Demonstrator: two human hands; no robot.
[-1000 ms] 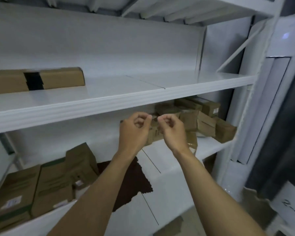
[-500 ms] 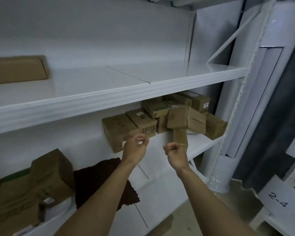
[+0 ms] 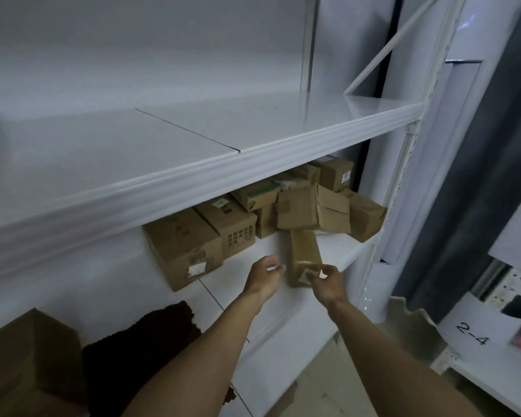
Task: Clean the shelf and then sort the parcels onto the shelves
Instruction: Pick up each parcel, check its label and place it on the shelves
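Observation:
A long narrow brown parcel (image 3: 303, 254) lies on the white lower shelf (image 3: 286, 314), its near end pointing at me. My left hand (image 3: 264, 278) hovers just left of that end, fingers loosely curled and holding nothing. At the near end itself is my right hand (image 3: 326, 282), fingers spread and fingertips at the parcel's label; I cannot tell if they touch. Behind it, a heap of brown parcels (image 3: 301, 206) fills the shelf's back right corner, and a large box (image 3: 181, 245) stands further left. A dark brown cloth (image 3: 151, 335) lies on the same shelf near my left forearm.
The white upper shelf (image 3: 253, 152) overhangs the parcels, with bare surface showing. Another brown box (image 3: 27, 359) sits at the lower left. The rack's perforated upright (image 3: 373, 260) stands right of the heap. A neighbouring rack at the right carries a label reading 2-4 (image 3: 472, 334).
The view has swung right and down. Both hands dropped from in front of the parcel heap, moved apart and loosened their fingers, ending on either side of the narrow parcel's near end.

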